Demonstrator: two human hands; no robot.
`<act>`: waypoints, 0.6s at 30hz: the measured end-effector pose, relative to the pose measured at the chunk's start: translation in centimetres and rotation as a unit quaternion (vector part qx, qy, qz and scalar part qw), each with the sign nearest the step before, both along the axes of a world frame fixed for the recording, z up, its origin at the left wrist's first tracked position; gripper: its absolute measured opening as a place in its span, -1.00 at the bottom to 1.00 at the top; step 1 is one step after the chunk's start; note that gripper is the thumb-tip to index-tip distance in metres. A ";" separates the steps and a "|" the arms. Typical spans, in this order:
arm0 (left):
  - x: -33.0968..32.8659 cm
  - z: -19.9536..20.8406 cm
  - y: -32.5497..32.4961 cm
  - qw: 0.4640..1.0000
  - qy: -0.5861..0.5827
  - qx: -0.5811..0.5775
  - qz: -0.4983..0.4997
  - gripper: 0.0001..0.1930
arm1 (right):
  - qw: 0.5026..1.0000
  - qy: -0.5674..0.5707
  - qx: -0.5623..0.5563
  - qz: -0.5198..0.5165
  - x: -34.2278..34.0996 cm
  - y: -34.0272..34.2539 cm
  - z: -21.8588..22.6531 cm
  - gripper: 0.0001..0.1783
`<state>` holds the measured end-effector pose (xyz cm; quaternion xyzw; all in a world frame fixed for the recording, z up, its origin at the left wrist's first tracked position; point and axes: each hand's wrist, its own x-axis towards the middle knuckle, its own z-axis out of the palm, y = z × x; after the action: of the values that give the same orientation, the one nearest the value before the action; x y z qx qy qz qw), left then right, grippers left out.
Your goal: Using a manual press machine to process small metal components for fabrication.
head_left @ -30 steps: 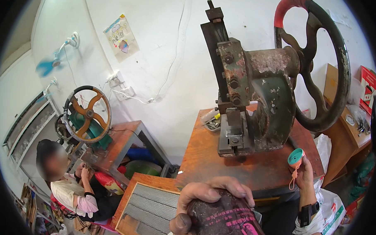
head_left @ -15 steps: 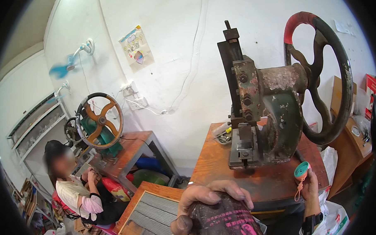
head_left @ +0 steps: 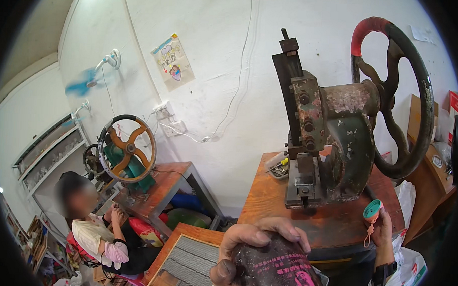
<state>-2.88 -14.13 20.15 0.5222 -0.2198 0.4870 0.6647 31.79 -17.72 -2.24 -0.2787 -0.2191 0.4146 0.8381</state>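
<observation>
Close in front of me, a dark bottle [head_left: 272,268] with pink print rises from the lower edge with its rounded end up. My left hand [head_left: 253,235] is wrapped over that end, fingers and thumb curled around it. The bottle's other end is out of view. On the right, my right hand [head_left: 386,230] grips an orange cap [head_left: 372,212] with a teal inside, turned toward the table edge. A thin strap loop [head_left: 368,233] hangs from the cap. A dark band [head_left: 384,273] circles my right wrist.
A worn green hand press [head_left: 335,141] with a big handwheel stands on the wooden table [head_left: 260,199] ahead. Beside it sits a small tray of tools [head_left: 278,167]. At left, a person [head_left: 97,234] sits by another press [head_left: 130,149]. A framed ridged board [head_left: 187,257] lies nearby.
The whole scene has shifted slightly right and down in the picture. Both hands keep their hold on the bottle and the cap.
</observation>
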 end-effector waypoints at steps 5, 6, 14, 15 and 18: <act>-0.5 -0.4 0.0 1.000 0.016 -0.014 -0.014 -0.49 | 1.000 0.000 0.007 0.000 0.5 0.1 -0.8 -0.60; -0.5 -0.7 0.0 0.999 0.026 -0.029 -0.023 -0.49 | 1.000 0.000 0.002 -0.001 0.4 0.0 -0.7 -0.60; 0.3 -5.7 -1.9 0.962 0.018 -0.244 -0.121 -0.49 | 1.000 -0.015 -0.019 -0.006 0.3 -0.3 -0.7 -0.63; 0.3 -5.3 -2.5 0.924 0.033 -0.360 -0.127 -0.48 | 0.999 -0.031 -0.014 0.012 0.6 -0.1 -0.8 -0.63; 0.4 -7.5 -3.0 0.866 0.051 -0.472 -0.157 -0.46 | 0.999 -0.016 -0.022 0.026 1.0 -0.3 -0.8 -0.61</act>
<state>-2.47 -17.12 12.68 0.1288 -0.0090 0.3943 0.9098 32.82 -18.05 -3.08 -0.2978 -0.2305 0.4368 0.8170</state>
